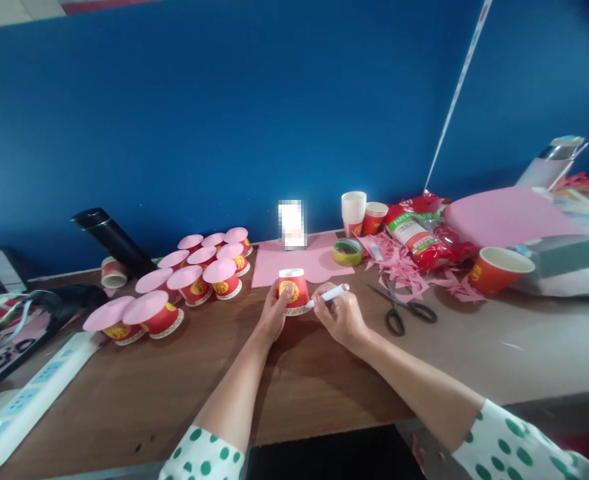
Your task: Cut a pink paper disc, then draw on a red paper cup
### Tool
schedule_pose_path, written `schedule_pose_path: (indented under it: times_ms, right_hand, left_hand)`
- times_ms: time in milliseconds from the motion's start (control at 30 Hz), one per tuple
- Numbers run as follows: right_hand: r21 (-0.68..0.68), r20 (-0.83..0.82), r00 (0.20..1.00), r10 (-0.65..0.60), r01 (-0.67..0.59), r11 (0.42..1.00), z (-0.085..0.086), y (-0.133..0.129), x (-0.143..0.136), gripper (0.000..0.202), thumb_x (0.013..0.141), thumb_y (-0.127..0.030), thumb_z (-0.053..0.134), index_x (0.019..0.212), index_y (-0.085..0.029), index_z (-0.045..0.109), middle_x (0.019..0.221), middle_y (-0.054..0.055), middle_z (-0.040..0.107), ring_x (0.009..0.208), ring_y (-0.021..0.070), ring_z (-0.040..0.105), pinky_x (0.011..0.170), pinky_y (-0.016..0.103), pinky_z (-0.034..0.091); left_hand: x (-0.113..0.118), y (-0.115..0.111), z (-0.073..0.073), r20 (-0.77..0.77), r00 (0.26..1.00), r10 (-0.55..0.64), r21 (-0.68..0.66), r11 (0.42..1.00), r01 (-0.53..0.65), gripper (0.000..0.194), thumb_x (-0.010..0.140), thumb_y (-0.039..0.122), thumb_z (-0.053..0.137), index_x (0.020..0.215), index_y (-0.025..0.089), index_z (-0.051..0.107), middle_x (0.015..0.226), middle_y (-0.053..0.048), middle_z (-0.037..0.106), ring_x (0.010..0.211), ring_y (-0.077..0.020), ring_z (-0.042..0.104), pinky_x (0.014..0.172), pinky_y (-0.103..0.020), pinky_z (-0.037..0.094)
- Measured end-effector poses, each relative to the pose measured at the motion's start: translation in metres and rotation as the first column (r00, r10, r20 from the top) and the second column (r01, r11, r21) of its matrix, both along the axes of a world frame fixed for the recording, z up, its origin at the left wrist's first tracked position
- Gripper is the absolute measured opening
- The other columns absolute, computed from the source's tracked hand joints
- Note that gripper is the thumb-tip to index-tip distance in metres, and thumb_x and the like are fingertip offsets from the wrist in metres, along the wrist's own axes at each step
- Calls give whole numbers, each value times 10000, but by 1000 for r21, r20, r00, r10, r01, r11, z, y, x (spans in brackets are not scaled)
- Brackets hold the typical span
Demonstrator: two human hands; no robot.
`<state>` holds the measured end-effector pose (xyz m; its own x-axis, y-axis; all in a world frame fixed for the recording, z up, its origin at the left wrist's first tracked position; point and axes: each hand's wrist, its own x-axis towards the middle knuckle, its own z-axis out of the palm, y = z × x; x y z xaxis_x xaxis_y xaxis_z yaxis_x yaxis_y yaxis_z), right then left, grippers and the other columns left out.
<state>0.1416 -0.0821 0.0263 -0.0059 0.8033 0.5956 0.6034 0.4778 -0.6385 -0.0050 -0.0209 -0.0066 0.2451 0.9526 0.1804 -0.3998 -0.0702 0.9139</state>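
Observation:
My left hand is wrapped round the left side of a red paper cup with a yellow emblem. The cup's white end faces up, and a pale patterned band runs round its bottom edge. In my right hand is a white marker pen, pinched between thumb and fingers. Its lower end meets the right side of the cup near the band; whether it touches I cannot tell. Behind the cup lies pink paper with a roll of tape on it. Black-handled scissors lie right of my right hand.
Several red cups topped with pink discs stand at the left. A power strip and a black flask are beyond them. At the right are stacked cups, pink paper shreds, a red packet and an orange-red cup.

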Motion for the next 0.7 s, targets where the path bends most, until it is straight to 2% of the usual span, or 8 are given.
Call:
schedule_pose_path:
  times_ms: [267,700]
  right_hand:
    - [-21,-10,1000,-12,12,1000,-1,1,0,168,829,-253,437,725,-175,544,560,-2,541,474,108,449,485,211,339]
    - [-16,12,1000,27,-27,1000,0,2,0,179,832,-241,416,706,-173,524,592,4,557,508,112,478,545,212,375]
  left_hand:
    - [0,0,0,-13,1000,14,0,1000,-14,272,740,378,612,929,187,567,735,6,565,657,-115,527,664,-246,425]
    - [-1,1,-2,27,999,30,-11,999,-30,266,727,361,627,920,185,573,744,5,571,672,-119,533,666,-247,428]
